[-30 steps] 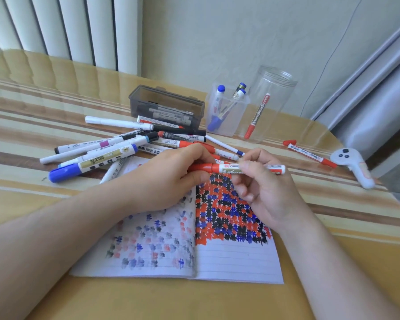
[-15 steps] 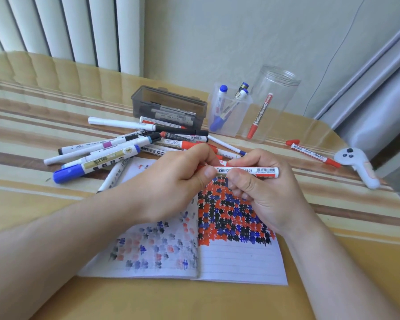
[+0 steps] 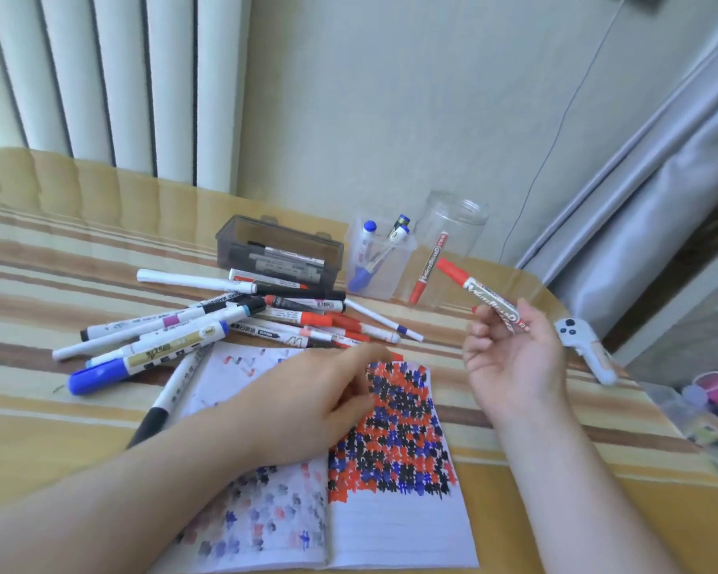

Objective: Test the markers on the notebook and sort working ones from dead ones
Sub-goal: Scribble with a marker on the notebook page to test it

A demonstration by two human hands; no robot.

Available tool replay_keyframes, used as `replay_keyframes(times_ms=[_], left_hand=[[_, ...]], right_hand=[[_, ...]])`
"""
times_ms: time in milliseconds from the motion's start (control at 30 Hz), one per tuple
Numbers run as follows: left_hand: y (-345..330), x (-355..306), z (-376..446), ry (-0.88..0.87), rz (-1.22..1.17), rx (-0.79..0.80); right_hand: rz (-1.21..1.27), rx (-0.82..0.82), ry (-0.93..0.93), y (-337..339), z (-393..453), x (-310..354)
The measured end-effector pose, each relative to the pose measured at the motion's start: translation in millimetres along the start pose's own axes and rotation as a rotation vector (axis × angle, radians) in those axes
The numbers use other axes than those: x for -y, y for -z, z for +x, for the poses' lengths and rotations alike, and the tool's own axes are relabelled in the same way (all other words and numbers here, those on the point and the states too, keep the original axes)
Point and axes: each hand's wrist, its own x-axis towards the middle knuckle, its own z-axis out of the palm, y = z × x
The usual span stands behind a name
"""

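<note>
- The table [image 3: 38,412] has a shiny top with stripes of yellow, cream and brown.
- A white wall [image 3: 390,97] is behind the table. Tall white blinds [image 3: 100,76] hang at the back on the left. A thin wire [image 3: 573,93] runs down the wall.
- A grey curtain [image 3: 660,180] hangs on the right.
- The notebook [image 3: 398,528] lies open on the near part of the table. Its right page is full of red, blue and black marks. The left page has fainter marks.
- The right hand [image 3: 515,358] is up in the air above the right side of the table, palm up. Its fingers curl round a red marker [image 3: 486,298] with the cap on. The red cap points up and away, toward the jar.
- The left hand [image 3: 307,403] is over the top of the notebook. Its fingers are loose and a bit blurry, and they hold nothing.
- A pile of markers [image 3: 224,321] lies on the table just behind the notebook.
- A dark grey box [image 3: 278,250] with markers in it sits behind the pile.
- A clear cup [image 3: 380,263] next to it holds blue markers. A clear jar [image 3: 448,250] beside the cup holds one red marker.
- A white controller [image 3: 585,345] lies near the right edge of the table.
</note>
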Motion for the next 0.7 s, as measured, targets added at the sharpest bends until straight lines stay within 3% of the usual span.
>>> replay_keyframes(times_ms=[200, 333, 433, 533, 633, 700], left_hand=[[1.0, 3.5, 0.4, -0.068, 0.074, 0.065], [2.2, 4.5, -0.3, -0.063, 0.044, 0.061], [3.1, 5.5, -0.3, -0.059, 0.023, 0.066], [1.7, 6.9, 0.3, -0.061, 0.014, 0.073], [-1.0, 9.1, 1.0, -0.058, 0.019, 0.083], [-3.1, 10.9, 1.9, -0.058, 0.023, 0.087]], right_hand=[[-0.248, -0.08, 0.29, -67.1, 34.9, 54.8], [-0.557, -0.073, 0.294, -99.8, 69.2, 57.3], [-0.675, -0.038, 0.287, -99.9, 83.1, 55.0], [-0.836, -0.135, 0.388, -72.8, 90.0, 51.0], [-1.41, -0.242, 0.438, -7.6, 103.1, 49.1], [-1.85, -0.23, 0.282, 37.4, 112.2, 49.9]])
